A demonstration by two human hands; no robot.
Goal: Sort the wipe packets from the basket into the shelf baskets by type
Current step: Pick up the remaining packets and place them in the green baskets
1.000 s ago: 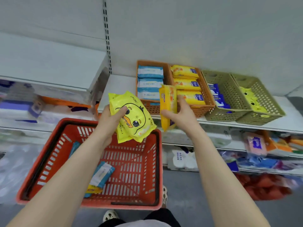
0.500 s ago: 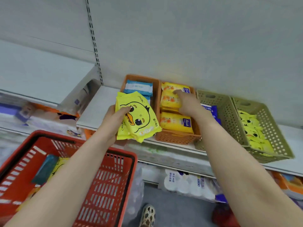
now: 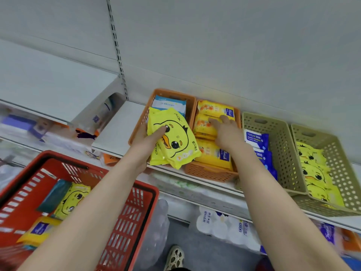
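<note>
With duck packets pinched aside in the left hand, a yellow packet is pressed flat among its kind by the straightened right hand.

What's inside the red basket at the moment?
A yellow duck packet, a dark teal packet and a yellow packet with a blue label lie in the red basket. The left forearm covers whatever lies nearer the basket's middle.
</note>
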